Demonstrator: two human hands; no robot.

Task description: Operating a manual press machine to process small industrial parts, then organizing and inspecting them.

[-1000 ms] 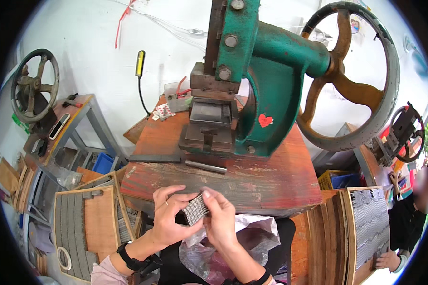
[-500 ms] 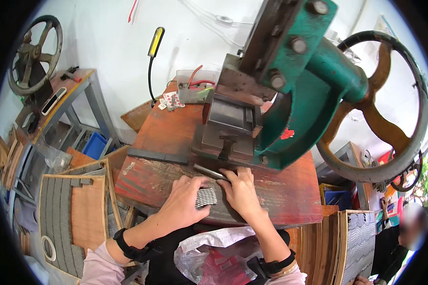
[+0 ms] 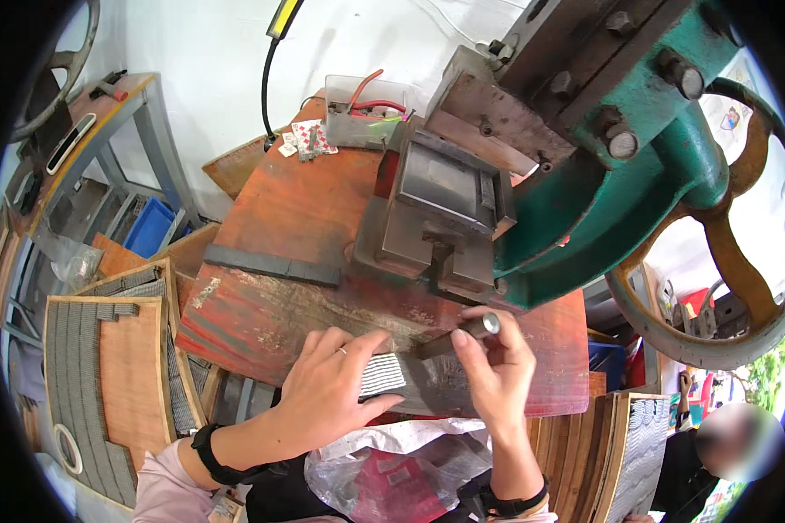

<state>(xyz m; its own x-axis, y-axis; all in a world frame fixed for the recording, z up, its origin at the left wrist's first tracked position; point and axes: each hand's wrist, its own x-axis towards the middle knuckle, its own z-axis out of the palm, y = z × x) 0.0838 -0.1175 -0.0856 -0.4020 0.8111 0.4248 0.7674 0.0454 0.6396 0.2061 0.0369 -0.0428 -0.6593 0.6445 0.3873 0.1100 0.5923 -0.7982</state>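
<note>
My left hand [image 3: 323, 383] is closed around a small block of thin stacked metal strips [image 3: 383, 375], its striped face toward me, at the front of the wooden bench top [image 3: 270, 213]. To its right, my right hand [image 3: 504, 375] grips a metal rod [image 3: 453, 341] between thumb and fingers. The rod's bright round end tilts up toward the right. Both hands are just in front of the steel die block [image 3: 445, 196] under a green hand press [image 3: 650, 187].
A dark flat bar [image 3: 270, 266] lies on the bench at left. Behind it stand a clear plastic box [image 3: 366, 113] with red-handled pliers and a black gooseneck lamp [image 3: 269, 87]. Wooden trays [image 3: 131, 366] of grey strips flank the bench. Someone sits at far right.
My right hand has lifted the rod off the bench and tilted its end up. The left hand keeps the striped block, now turned flatter. The view has shifted, bringing the press nearer.
</note>
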